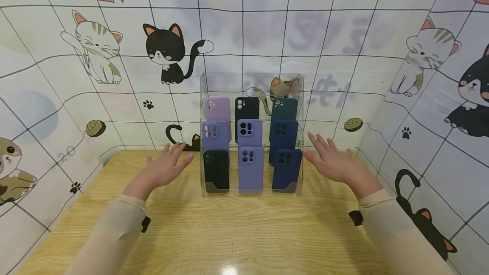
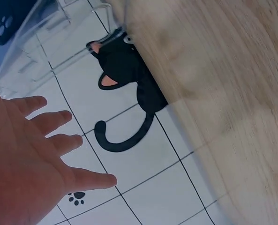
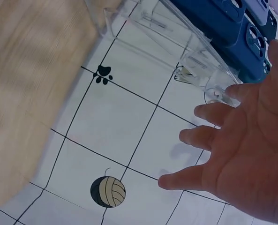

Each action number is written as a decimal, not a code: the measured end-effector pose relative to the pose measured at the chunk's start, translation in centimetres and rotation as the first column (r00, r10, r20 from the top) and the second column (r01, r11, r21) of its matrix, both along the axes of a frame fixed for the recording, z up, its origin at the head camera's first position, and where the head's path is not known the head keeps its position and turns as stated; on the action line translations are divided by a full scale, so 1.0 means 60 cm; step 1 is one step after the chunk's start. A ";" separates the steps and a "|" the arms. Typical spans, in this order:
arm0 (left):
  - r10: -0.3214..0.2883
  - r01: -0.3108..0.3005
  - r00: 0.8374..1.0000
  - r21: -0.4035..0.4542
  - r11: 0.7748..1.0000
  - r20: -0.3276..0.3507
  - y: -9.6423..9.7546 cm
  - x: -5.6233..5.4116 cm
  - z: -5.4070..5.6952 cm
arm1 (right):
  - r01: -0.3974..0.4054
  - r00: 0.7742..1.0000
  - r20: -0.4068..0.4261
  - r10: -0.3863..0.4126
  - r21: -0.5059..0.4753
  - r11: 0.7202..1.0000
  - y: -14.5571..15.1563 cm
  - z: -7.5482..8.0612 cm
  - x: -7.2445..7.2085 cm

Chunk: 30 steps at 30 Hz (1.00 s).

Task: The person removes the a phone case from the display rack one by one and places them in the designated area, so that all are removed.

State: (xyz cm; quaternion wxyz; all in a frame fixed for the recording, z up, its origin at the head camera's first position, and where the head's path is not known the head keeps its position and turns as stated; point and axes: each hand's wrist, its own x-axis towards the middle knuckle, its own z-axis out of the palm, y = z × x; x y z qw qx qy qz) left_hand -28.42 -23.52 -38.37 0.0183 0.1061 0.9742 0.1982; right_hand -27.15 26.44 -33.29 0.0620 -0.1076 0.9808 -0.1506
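A clear plastic display rack (image 1: 252,80) stands on the table with phone cases in three tiers. The top tier has a light purple case (image 1: 217,109), a black case (image 1: 247,111) and a dark green case (image 1: 284,108). Below are lavender and navy cases; the front tier has a black case (image 1: 216,171), a lavender case (image 1: 251,175) and a navy case (image 1: 285,169). My left hand (image 1: 162,169) is held beside the rack's left side, fingers spread, holding nothing. On the other side my right hand (image 1: 332,162) is likewise spread and holds nothing, its thumb near the rack's edge.
The rack stands toward the back of a wooden table (image 1: 237,228). Behind and at both sides hangs a white gridded cloth (image 1: 244,33) printed with cats, paw prints and yarn balls. Dark straps (image 1: 356,218) show under the sleeves.
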 end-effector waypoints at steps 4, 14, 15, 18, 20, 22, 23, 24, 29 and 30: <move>-0.014 0.013 1.000 0.033 0.999 0.016 0.018 0.009 -0.001 | -0.013 0.998 0.057 0.017 -0.062 0.998 -0.005 -0.013 0.000; -0.071 0.045 0.989 0.195 0.980 0.128 0.039 0.003 -0.037 | -0.056 0.972 0.210 0.106 -0.234 0.971 0.002 -0.087 -0.033; -0.076 0.046 0.988 0.209 0.977 0.136 0.040 0.002 -0.042 | -0.055 0.968 0.224 0.112 -0.248 0.967 0.002 -0.094 -0.035; -0.083 0.042 0.983 0.239 0.970 0.166 0.044 0.001 -0.054 | -0.048 0.958 0.261 0.120 -0.267 0.962 0.003 -0.112 -0.040; -0.079 0.032 0.979 0.242 0.970 0.187 0.047 0.000 -0.063 | -0.044 0.951 0.283 0.124 -0.273 0.961 0.003 -0.122 -0.042; -0.079 0.027 0.976 0.248 0.968 0.202 0.049 -0.001 -0.070 | -0.045 0.947 0.294 0.127 -0.272 0.961 0.002 -0.131 -0.045; -0.080 0.026 0.975 0.248 0.968 0.208 0.049 -0.002 -0.074 | -0.047 0.945 0.299 0.130 -0.269 0.962 0.002 -0.134 -0.046; -0.081 0.025 0.973 0.251 0.968 0.217 0.050 -0.002 -0.078 | -0.048 0.944 0.304 0.131 -0.265 0.963 0.002 -0.136 -0.046; -0.101 0.038 0.968 0.264 0.964 0.229 0.052 -0.006 -0.094 | -0.041 0.930 0.344 0.130 -0.254 0.966 0.003 -0.144 -0.047; -0.101 0.037 0.968 0.268 0.963 0.231 0.053 -0.007 -0.097 | -0.043 0.927 0.351 0.130 -0.245 0.969 0.003 -0.145 -0.048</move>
